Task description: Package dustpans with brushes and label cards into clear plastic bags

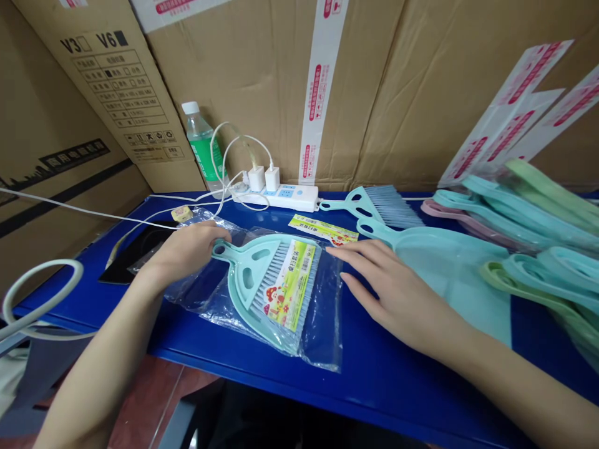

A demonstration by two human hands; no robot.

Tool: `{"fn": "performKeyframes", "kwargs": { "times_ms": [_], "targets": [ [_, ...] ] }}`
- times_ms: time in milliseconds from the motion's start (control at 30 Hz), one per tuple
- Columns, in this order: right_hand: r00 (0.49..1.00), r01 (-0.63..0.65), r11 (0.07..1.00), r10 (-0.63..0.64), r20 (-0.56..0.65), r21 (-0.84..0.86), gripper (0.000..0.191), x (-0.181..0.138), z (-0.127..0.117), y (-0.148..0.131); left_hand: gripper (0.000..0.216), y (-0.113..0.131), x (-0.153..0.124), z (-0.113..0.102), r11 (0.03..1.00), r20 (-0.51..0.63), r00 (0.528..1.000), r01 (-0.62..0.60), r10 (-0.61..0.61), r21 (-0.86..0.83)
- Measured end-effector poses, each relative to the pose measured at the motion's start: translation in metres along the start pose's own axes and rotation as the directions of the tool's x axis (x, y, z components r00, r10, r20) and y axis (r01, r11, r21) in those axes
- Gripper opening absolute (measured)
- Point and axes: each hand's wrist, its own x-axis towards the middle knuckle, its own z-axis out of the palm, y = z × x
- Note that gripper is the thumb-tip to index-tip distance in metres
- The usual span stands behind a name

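The left hand (189,246) is pinching the handle (233,252) of a pale-turquoise plastic dustpan-and-brush set (276,284) lying in a clear plastic bag (326,312) on a blue tabletop (369,362), its length stretching rightward toward the empty, spread-fingered right hand (390,293).

The left hand (189,249) apparently grips a bagged dustpan (246,315), the right hand (390,290) beside it.
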Motion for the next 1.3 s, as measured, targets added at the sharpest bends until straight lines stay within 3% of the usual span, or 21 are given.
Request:
{"fn": "performKeyframes", "kwargs": {
  "times_ms": [200,433,667,800,967,1067,1300],
  "targets": [
    [0.99,0.102,0.976,-0.081,0.113,-0.195,0.042,-0.002,0.006,0.003,0.045,0.006,0.004,0.006,0.994,-0.086,0.994,-0.073,0.067,-0.077],
    [0.988,0.121,0.907,-0.073,0.133,-0.404,0.041,-0.015,0.009,-0.008,0.048,0.009,0.016,0.019,0.984,-0.204,0.976,-0.104,0.074,-0.143],
    [0.984,0.166,0.9,-0.124,0.129,-0.404,0.04,-0.016,0.003,-0.016,0.042,0.01,0.018,0.018,0.99,-0.22,0.974,0.024,-0.055,-0.14],
    [0.993,0.119,0.91,-0.102,0.065,-0.398,0.038,-0.012,-0.002,-0.015,0.04,0.013,0.016,0.015,0.982,-0.246,0.964,0.061,-0.104,-0.176],
    [0.999,0.049,0.917,-0.054,0.0,-0.395,0.037,-0.007,0.0,-0.004,0.042,0.016,0.011,0.007,0.964,-0.114,0.97,0.189,-0.213,-0.188],
    [0.998,0.061,0.93,-0.066,0.0,-0.361,0.037,-0.007,0.004,0.001,0.038,0.015,0.008,0.008,0.948,-0.037,0.988,0.133,-0.15,-0.29],
    [0.998,0.056,0.959,-0.05,0.029,-0.278,0.045,-0.012,0.0,-0.006,0.032,0.011,0.008,0.018,0.829,-0.14,0.983,-0.177,0.12,-0.531]
  ]
}}
